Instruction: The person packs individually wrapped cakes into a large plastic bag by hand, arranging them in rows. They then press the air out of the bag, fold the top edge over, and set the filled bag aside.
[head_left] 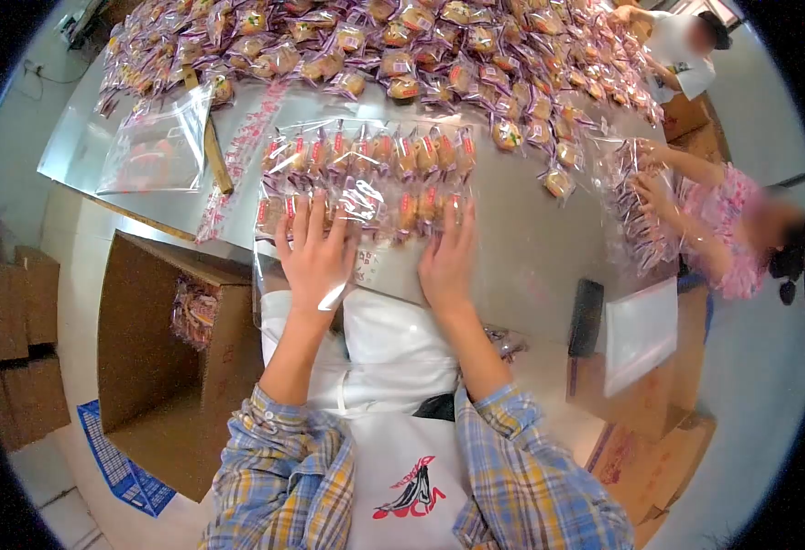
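Observation:
A large clear plastic bag (366,200) lies flat at the near edge of the metal table, in front of my body. Inside it, individually wrapped pastries (338,156) stand in two rows, one behind the other. My left hand (313,261) rests on the bag's left part, fingers spread over the nearer row. At the right, my right hand (448,264) lies with fingers stretched out against the near row's right end. Neither hand grips anything. Glare on the plastic hides some of the nearer pastries.
A big heap of wrapped pastries (402,60) covers the table's far side. Flat clear bags (155,151) lie at the left, beside a wooden strip (216,156). An open carton (150,344) stands lower left. At the right, a person in pink (728,225) handles another bag (640,206).

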### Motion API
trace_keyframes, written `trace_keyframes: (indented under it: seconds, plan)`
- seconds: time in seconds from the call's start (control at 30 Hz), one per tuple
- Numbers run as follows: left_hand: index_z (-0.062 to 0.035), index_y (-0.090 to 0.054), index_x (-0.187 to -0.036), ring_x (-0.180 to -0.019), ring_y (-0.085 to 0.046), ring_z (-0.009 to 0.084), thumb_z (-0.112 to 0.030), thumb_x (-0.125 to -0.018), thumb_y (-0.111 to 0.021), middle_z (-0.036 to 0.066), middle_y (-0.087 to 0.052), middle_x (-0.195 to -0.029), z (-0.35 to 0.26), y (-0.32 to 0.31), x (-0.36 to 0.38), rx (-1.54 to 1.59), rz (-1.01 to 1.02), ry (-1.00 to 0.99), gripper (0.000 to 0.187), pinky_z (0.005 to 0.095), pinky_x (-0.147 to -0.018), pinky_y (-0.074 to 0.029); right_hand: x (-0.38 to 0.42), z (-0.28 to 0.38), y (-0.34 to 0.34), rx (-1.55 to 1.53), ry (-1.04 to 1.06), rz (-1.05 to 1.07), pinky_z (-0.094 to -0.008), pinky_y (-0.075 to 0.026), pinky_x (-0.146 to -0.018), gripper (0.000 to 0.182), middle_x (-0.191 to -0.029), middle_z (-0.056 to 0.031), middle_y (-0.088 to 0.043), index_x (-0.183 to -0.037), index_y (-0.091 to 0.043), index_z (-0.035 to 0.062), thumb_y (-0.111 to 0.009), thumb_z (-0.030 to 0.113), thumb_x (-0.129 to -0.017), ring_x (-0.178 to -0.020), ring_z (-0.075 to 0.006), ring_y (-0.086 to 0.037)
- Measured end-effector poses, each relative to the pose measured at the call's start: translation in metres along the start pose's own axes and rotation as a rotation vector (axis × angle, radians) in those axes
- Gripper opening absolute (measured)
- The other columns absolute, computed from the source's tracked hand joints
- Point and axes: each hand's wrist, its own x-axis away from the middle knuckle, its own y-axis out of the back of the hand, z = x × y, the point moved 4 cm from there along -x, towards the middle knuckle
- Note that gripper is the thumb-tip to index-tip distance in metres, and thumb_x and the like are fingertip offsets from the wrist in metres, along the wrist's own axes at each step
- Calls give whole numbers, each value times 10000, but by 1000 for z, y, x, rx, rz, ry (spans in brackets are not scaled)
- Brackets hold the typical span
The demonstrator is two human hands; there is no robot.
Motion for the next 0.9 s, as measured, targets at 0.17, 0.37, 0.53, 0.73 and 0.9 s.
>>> trace_keyframes:
  seconds: [0.17, 0.37, 0.53, 0.73, 0.9]
  plan:
    - [-108, -670, -1347, -1495, -430, 307, -243, -853, -734, 154, -556, -1522, -4, -2, -1, 37, 95, 13, 516, 533, -1240, -222, 7, 6, 14, 13, 43, 21, -562, -268, -1256, 627, -1630, -319, -286, -1516, -456, -3, -577, -26, -901, -1522, -509, -273]
    - [-103, -717, -1207, -1467, -461, 314, -221, -900, -719, 125, -643, -1382, -14, -17, 2, 94, 143, -47, 328, 553, -1258, -210, 8, 18, 16, 162, 299, 30, -592, -258, -1246, 589, -1611, -202, -399, -1464, -555, 81, -664, 69, -885, -1521, -428, -329]
    - [-137, -737, -1195, -1341, -559, 309, -238, -902, -742, 80, -682, -1298, -18, -9, -7, 145, 85, -107, 310, 556, -1234, -245, -11, 42, 17, 263, 325, 41, -662, -214, -1221, 528, -1508, -126, -529, -1395, -642, 201, -742, 181, -877, -1486, -352, -397]
    - [-164, -741, -1232, -1207, -603, 230, -271, -845, -816, 26, -696, -1239, -22, -22, -1, 211, -48, -166, 409, 543, -1191, -287, -24, 22, 7, 282, 275, 30, -668, -226, -1210, 349, -1363, -68, -600, -1217, -701, 219, -751, 258, -874, -1379, -334, -472]
    - [-170, -720, -1302, -1216, -597, 240, -271, -820, -843, 25, -689, -1271, -27, -24, 0, 267, -45, -108, 508, 568, -1190, -278, -27, 22, 5, 375, 272, 20, -674, -224, -1208, 354, -1362, -53, -603, -1213, -690, 205, -747, 242, -865, -1389, -348, -466]
